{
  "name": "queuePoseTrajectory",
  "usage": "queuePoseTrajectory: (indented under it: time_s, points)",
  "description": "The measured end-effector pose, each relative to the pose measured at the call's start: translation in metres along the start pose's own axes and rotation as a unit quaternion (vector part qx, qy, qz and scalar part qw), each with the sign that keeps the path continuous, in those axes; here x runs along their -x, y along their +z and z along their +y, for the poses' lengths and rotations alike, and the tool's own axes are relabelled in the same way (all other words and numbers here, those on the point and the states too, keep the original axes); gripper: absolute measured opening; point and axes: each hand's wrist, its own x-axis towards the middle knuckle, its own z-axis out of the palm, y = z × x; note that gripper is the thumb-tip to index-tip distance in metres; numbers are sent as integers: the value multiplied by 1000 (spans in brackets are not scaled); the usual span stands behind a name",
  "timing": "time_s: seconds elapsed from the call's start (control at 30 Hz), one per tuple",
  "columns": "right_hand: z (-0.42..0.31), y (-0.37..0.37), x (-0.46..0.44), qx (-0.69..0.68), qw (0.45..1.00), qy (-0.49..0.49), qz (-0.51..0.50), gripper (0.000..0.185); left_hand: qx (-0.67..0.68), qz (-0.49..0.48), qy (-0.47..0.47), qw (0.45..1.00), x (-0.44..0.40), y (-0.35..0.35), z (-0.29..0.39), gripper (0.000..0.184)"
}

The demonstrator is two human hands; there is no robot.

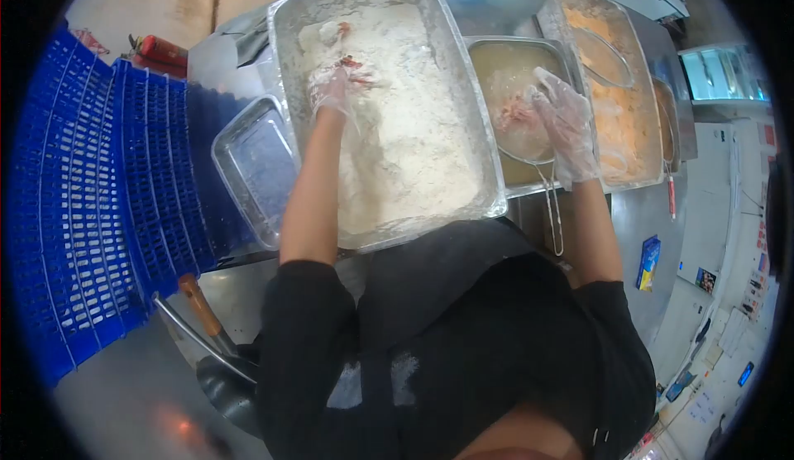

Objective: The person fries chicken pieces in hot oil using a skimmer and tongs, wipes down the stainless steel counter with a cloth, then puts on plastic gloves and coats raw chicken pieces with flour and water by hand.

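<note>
My left hand [331,95], in a clear plastic glove, reaches into the flour [413,129] that fills a large metal tray [501,200]. Red raw meat [354,63] lies at its fingertips, partly floured; flour and blur hide how the fingers close. Over a neighbouring pan of cloudy liquid [500,61] hovers my right hand [566,121], also gloved, its floured fingers stretched out and somewhat apart. Beneath and beside that hand, pinkish raw meat [516,114] sits in a round wire strainer [521,146], whose handle [554,216] sticks out over the pan's near edge.
On the right stands a long tray of orange-tinted flour [620,121] with another wire strainer [604,57]. To the left are a shallow metal tray [258,162] and stacked blue plastic baskets [91,212]. A wok [227,390] stands low at the left.
</note>
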Motion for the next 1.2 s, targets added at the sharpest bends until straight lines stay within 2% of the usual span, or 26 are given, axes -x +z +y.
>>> queuePoseTrajectory:
  time_s: [0.03, 0.07, 0.1, 0.13, 0.27, 0.33, 0.37, 0.4, 0.43, 0.47, 0.5, 0.53, 0.57, 0.6, 0.63, 0.67, 0.7, 0.77, 0.8, 0.87, 0.97, 1.0, 1.03, 1.07, 1.13, 1.2]
  points:
    - [-11, 8, 0, -4, 1000, -1, -3, 31, 292, -26, -43, 955, 7, -2, -10, 30]
    - [-22, 19, 2, 25, 995, -87, -33, 35, 290, -22, -45, 956, 25, -10, 3, 30]
    - [-37, 31, 5, 54, 982, -171, -65, 38, 322, -129, -63, 936, 53, -22, 32, 28]
    - [-65, 41, 7, -92, 988, -23, -119, 43, 351, -232, -78, 904, 76, -31, 56, 28]
    - [-70, 93, -5, 67, 967, -135, -207, 48, 358, -215, -100, 903, 116, -38, 71, 32]
    - [-65, 123, -5, 195, 938, -140, -249, 50, 143, -210, 64, 965, 117, -42, 58, 45]
    - [-63, 134, -11, 193, 937, -145, -253, 50, 144, -203, 64, 966, 122, -44, 48, 45]
    - [-61, 145, -19, 229, 919, -122, -296, 51, -97, -205, 141, 964, 130, -46, 39, 48]
    - [-56, 156, -23, 264, 898, -97, -338, 51, -333, -195, 203, 900, 137, -50, 30, 51]
    - [-40, 170, -22, 264, 895, -101, -346, 51, -515, -177, 210, 812, 143, -54, 30, 70]
    - [-18, 186, -20, 374, 810, -199, -404, 53, -514, -174, 203, 815, 149, -52, 32, 70]
    - [-7, 195, -17, 472, 701, -292, -448, 56, -571, -236, 69, 783, 156, -44, 36, 74]
    - [-12, 196, -11, 471, 699, -294, -451, 56, -612, -294, -65, 731, 162, -35, 39, 77]
    - [-25, 194, -1, 421, 731, -170, -510, 58, -609, -294, -70, 733, 184, -31, 39, 77]
    - [-36, 191, 10, 363, 746, -41, -557, 60, -695, -232, 24, 680, 222, -29, 39, 72]
    - [-44, 185, 24, 364, 742, -44, -561, 60, -766, -167, 118, 609, 242, -26, 40, 68]
    - [-51, 177, 41, 359, 759, -46, -541, 57, -765, -169, 113, 611, 243, -22, 41, 68]
    - [-59, 176, 59, 352, 773, -49, -525, 54, -656, -332, 16, 677, 244, -18, 43, 63]
    - [-62, 179, 63, 307, 792, -41, -526, 53, -655, -332, 12, 679, 240, -13, 45, 63]
    - [-55, 191, 82, 245, 838, -43, -487, 49, -450, -494, -88, 739, 235, -1, 50, 61]
    - [-54, 196, 65, 263, 764, -134, -574, 48, -574, -404, -2, 712, 232, 12, 28, 55]
    - [-56, 194, 61, 264, 762, -136, -576, 48, -412, -292, -106, 857, 228, 7, 24, 53]
    - [-58, 192, 54, 42, 814, -45, -578, 49, -409, -288, -108, 859, 225, 1, 20, 53]
    - [-60, 190, 47, -182, 816, 50, -546, 53, -372, -216, -43, 902, 224, -6, 22, 54]
    - [-55, 192, 40, -119, 858, 5, -499, 61, -328, -135, 19, 935, 218, -14, 28, 55]
    - [-43, 200, 35, -64, 891, -45, -447, 69, -299, -160, -126, 932, 204, -27, 63, 61]
